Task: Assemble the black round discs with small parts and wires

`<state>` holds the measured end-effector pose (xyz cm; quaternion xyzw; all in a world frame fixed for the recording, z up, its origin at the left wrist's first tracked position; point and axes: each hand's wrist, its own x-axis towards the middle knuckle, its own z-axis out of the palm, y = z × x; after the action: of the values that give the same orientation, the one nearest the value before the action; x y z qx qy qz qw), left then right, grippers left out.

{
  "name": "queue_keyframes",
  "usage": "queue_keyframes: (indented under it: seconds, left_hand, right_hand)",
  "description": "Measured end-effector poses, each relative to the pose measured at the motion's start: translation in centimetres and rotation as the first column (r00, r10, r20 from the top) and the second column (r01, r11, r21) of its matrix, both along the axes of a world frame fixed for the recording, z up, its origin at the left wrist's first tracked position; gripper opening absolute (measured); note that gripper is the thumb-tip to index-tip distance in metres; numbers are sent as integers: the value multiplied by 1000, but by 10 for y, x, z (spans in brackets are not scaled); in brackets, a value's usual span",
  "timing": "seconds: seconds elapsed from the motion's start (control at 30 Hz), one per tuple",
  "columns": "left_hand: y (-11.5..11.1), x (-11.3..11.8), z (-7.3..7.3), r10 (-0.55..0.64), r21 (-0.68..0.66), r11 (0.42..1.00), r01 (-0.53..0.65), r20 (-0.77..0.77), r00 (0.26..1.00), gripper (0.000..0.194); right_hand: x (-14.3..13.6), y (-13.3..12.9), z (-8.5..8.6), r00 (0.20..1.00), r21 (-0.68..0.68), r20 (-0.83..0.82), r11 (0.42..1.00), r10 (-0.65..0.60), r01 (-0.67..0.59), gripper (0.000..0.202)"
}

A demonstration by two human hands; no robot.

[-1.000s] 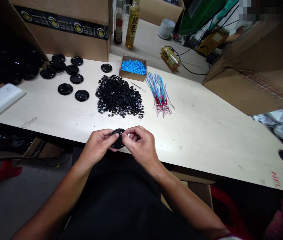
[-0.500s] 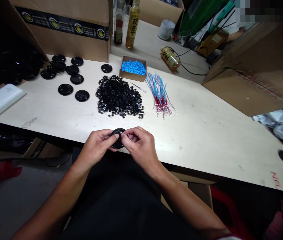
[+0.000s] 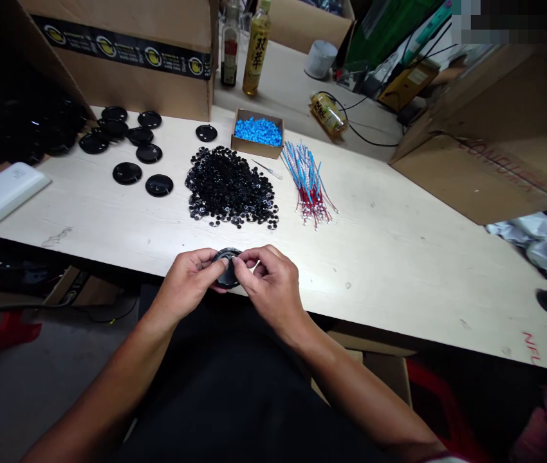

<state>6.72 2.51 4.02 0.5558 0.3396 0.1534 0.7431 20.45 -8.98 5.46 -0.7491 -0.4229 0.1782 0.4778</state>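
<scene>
At the table's front edge I hold a round black plastic disc (image 3: 228, 276) with a raised rim. My left hand (image 3: 189, 280) grips its left side, the thumb lying on the inner face. The fingers of my right hand (image 3: 271, 276) are pinched together at the disc's upper right, fingertips close to my left thumb. Whatever small piece may be between them is hidden. Beyond my hands lies a heap of small black round parts (image 3: 230, 186). To its right is a bundle of red, white and blue wires (image 3: 308, 183).
Several similar black discs (image 3: 159, 185) lie at the left, near a white power bank (image 3: 8, 193). A small box (image 3: 257, 148) of blue pieces stands behind the heap, beside a thin pointed tool (image 3: 268, 168). Large cartons (image 3: 486, 141) flank the table (image 3: 399, 257); bottles (image 3: 257, 54) stand behind.
The disc has tilted slightly, so its inner face now catches more light. Both hands stay in nearly the same place.
</scene>
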Motion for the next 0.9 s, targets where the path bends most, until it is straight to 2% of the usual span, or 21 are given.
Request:
queue_keyframes:
  seconds: [0.2,0.33,0.5,0.6,0.73,0.9]
  left_hand:
    - [0,1,2,6,-4,1000,-6,-6,1000,24]
    - [-1,1,3,-29,9,1000,29,-21,999,27]
    - [-1,1,3,-20,20,1000,20,-14,1000,28]
    - [-1,0,2,-25,14,1000,25,-10,1000,27]
    - [-1,0,2,-29,8,1000,29,-15,999,29]
    - [-2,0,3,-31,13,999,32,-31,999,34]
  right_hand:
    - [3,0,-2,998,8,-61,1000,-28,29,8]
    - [5,-1,-8,983,-23,-175,999,-53,49,18]
    - [7,2,-8,895,-30,-445,1000,-9,-5,24]
    - [10,4,-5,835,-30,-551,999,9,-30,26]
    - [11,5,-2,804,-64,-595,997,-6,-40,24]
    - [12,6,-1,804,-63,-595,997,0,-47,24]
